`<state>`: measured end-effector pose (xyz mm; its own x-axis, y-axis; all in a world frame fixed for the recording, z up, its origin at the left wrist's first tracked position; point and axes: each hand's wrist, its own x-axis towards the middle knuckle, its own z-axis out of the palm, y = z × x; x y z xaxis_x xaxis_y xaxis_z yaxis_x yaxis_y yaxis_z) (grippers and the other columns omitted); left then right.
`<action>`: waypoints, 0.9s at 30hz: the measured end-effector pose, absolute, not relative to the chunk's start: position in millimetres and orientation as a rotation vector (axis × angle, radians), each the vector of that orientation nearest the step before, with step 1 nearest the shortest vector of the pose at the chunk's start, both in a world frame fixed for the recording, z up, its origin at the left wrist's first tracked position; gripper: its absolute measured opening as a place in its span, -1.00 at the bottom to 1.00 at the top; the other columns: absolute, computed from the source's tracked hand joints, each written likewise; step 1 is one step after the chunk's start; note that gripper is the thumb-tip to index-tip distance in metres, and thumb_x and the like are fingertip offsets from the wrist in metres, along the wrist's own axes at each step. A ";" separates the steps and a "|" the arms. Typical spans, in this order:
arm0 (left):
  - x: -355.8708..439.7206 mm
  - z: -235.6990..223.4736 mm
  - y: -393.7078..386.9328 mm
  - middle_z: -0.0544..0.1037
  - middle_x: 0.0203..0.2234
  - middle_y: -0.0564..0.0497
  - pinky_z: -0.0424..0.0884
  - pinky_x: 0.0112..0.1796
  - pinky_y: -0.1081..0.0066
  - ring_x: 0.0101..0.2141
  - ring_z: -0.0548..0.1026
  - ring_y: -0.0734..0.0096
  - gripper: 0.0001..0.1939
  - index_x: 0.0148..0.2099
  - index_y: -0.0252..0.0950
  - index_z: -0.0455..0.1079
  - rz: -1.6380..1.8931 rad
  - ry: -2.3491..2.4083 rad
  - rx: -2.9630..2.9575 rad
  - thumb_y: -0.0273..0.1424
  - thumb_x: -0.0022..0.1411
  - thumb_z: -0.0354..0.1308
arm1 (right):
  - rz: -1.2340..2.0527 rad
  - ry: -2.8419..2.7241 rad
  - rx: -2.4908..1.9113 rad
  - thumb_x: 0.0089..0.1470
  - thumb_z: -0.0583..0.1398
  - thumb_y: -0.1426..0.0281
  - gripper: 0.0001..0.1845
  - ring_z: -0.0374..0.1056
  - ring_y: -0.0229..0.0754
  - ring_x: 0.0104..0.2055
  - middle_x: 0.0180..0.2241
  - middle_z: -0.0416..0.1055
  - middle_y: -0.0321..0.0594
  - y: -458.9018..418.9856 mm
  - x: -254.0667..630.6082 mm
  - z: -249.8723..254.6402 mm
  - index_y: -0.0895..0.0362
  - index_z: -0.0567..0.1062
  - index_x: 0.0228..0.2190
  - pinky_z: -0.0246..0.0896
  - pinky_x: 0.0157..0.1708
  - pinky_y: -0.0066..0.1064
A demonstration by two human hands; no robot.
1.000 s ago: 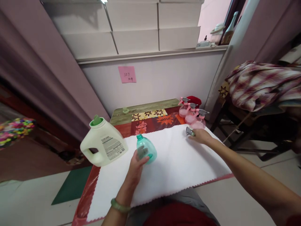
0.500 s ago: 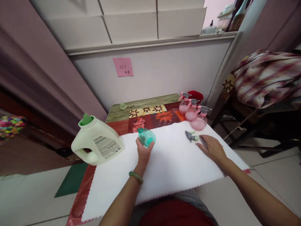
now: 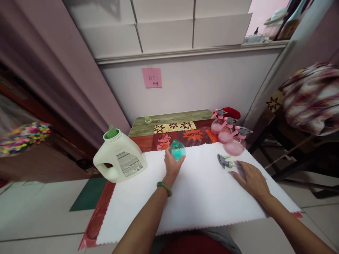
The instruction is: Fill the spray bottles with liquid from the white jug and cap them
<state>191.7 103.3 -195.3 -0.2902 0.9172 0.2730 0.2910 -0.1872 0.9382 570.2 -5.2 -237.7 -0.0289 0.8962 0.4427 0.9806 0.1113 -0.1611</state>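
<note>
My left hand [image 3: 173,164] is wrapped round a small clear green bottle [image 3: 177,151], held above the white cloth [image 3: 196,190]. The bottle's neck has no spray head on it, and some green liquid shows inside. To the right, a grey and pale green spray head [image 3: 224,161] lies on the cloth. My right hand [image 3: 251,178] rests palm down beside it, thumb and fingers apart, with the fingertips over its thin tube. A large pale green jug [image 3: 124,155] stands uncapped at the left, a green spout in its mouth.
Several things stand at the back: three pink spray bottles [image 3: 235,145] in a row at the right, a red object [image 3: 232,113] behind them, and a small pale green cap [image 3: 148,120] at the left. A checked cloth [image 3: 311,98] hangs over furniture at the far right.
The green bottle has been turned more upright in my left hand. My right hand stays beside the spray head. The whole view has shifted, so everything appears farther right.
</note>
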 end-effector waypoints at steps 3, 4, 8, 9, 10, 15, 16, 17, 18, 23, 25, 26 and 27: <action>193.9 -197.4 101.7 0.53 -0.01 -0.24 0.22 0.12 -0.03 0.08 0.45 -0.14 -0.24 0.12 -0.28 0.30 1.461 1.560 1.462 -0.33 -0.12 0.51 | -0.347 -1.905 -1.783 0.27 0.05 -0.07 -0.30 0.44 0.18 0.10 0.07 0.52 0.10 -6.0 571.2 -236.3 0.18 0.32 0.19 0.07 0.30 0.09; 194.2 -197.6 100.3 0.53 -0.01 -0.26 0.20 0.12 -0.04 0.09 0.44 -0.16 -0.25 0.13 -0.30 0.29 1.449 1.561 1.476 -0.33 -0.09 0.50 | -0.373 -1.885 -1.772 0.28 0.04 -0.06 -0.31 0.43 0.19 0.12 0.08 0.51 0.11 -6.5 571.3 -235.2 0.18 0.31 0.20 0.02 0.33 0.10; 197.3 -197.1 93.7 0.48 0.08 -0.34 0.17 0.15 -0.09 0.13 0.40 -0.21 -0.22 0.19 -0.30 0.24 1.416 1.556 1.519 -0.31 -0.04 0.48 | -0.455 -1.836 -1.763 0.29 -0.02 -0.04 -0.31 0.37 0.26 0.21 0.13 0.47 0.16 -10.4 570.2 -229.8 0.14 0.27 0.25 -0.10 0.35 0.23; 199.0 -197.1 92.1 0.48 0.09 -0.35 0.17 0.16 -0.09 0.14 0.40 -0.21 -0.21 0.20 -0.29 0.24 1.404 1.547 1.530 -0.30 -0.04 0.48 | -0.471 -1.827 -1.763 0.29 -0.03 -0.03 -0.31 0.36 0.29 0.23 0.14 0.46 0.17 -11.8 569.3 -228.2 0.12 0.25 0.27 -0.13 0.34 0.27; 200.9 -197.2 90.8 0.48 0.10 -0.35 0.17 0.17 -0.09 0.14 0.41 -0.22 -0.20 0.20 -0.28 0.24 1.387 1.535 1.542 -0.30 -0.05 0.49 | -0.489 -1.816 -1.757 0.29 -0.04 -0.03 -0.30 0.34 0.32 0.24 0.15 0.45 0.18 -13.1 568.0 -226.6 0.10 0.22 0.29 -0.15 0.34 0.32; 201.9 -195.4 82.6 0.39 0.23 -0.42 0.05 0.24 -0.20 0.25 0.30 -0.37 0.04 0.29 -0.31 0.21 1.305 1.487 1.573 -0.31 -0.23 0.57 | -0.481 -1.721 -1.660 0.26 -0.01 -0.01 -0.22 0.24 0.46 0.31 0.27 0.34 0.12 -17.1 546.7 -209.5 -0.13 0.00 0.42 -0.29 0.34 0.45; 198.6 -194.1 77.8 0.33 0.28 -0.44 0.05 0.25 -0.20 0.28 0.26 -0.38 0.12 0.32 -0.30 0.18 1.298 1.471 1.579 -0.31 -0.29 0.59 | -0.454 -1.711 -1.624 0.24 0.01 -0.01 -0.20 0.21 0.48 0.32 0.29 0.31 0.10 -17.6 537.3 -202.9 -0.15 -0.02 0.43 -0.27 0.33 0.47; 194.0 -192.7 70.7 0.29 0.32 -0.44 0.06 0.26 -0.18 0.30 0.23 -0.37 0.16 0.35 -0.30 0.16 1.296 1.455 1.585 -0.32 -0.30 0.59 | -0.422 -1.714 -1.574 0.22 0.04 -0.02 -0.17 0.19 0.50 0.33 0.31 0.29 0.08 -18.4 525.5 -195.0 -0.17 -0.03 0.43 -0.23 0.32 0.50; 188.0 -191.1 61.4 0.26 0.34 -0.43 0.08 0.27 -0.15 0.31 0.22 -0.32 0.16 0.37 -0.29 0.14 1.298 1.441 1.589 -0.32 -0.26 0.58 | -0.384 -1.723 -1.507 0.19 0.07 -0.03 -0.15 0.17 0.52 0.33 0.33 0.25 0.04 -19.4 511.2 -186.0 -0.18 -0.01 0.43 -0.18 0.30 0.52; 138.8 -181.4 -5.2 0.29 0.31 -0.35 0.28 0.17 -0.08 0.18 0.41 -0.09 -0.18 0.38 -0.22 0.13 1.358 1.493 1.507 -0.28 0.14 0.34 | -0.084 -1.899 -1.010 0.09 0.32 0.13 -0.04 0.25 0.44 0.30 0.35 0.23 -0.10 -22.4 407.4 -133.6 -0.23 0.05 0.41 0.22 0.23 0.38; 111.2 -175.6 -30.2 0.41 0.21 -0.28 0.31 0.14 -0.04 0.12 0.47 -0.05 -0.31 0.29 -0.18 0.25 1.462 1.580 1.325 -0.25 0.15 0.35 | 0.090 -1.938 -0.886 0.08 0.35 0.16 -0.08 0.28 0.37 0.29 0.31 0.29 -0.05 -16.3 357.0 -113.1 -0.16 0.12 0.38 0.28 0.20 0.31; 96.3 -172.1 -41.1 0.46 0.14 -0.26 0.31 0.12 -0.03 0.08 0.49 -0.04 -0.36 0.23 -0.18 0.32 1.515 1.630 1.239 -0.23 0.13 0.37 | 0.206 -1.917 -0.861 0.09 0.35 0.14 -0.11 0.28 0.34 0.30 0.30 0.30 -0.02 -10.4 331.3 -103.2 -0.12 0.15 0.36 0.29 0.20 0.27; 81.1 -168.2 -51.1 0.50 0.09 -0.24 0.32 0.11 -0.02 0.04 0.52 -0.03 -0.41 0.18 -0.19 0.37 1.559 1.679 1.165 -0.22 0.11 0.38 | 0.333 -1.878 -0.858 0.09 0.36 0.11 -0.12 0.29 0.30 0.29 0.29 0.31 -0.01 -2.5 305.6 -93.5 -0.10 0.18 0.34 0.30 0.20 0.23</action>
<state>81.1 -51.1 -168.2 -0.4630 0.8730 0.1532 0.2175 -0.0556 0.9745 305.6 -2.5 -93.5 -0.2451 0.6900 0.6810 0.4134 0.7098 -0.5703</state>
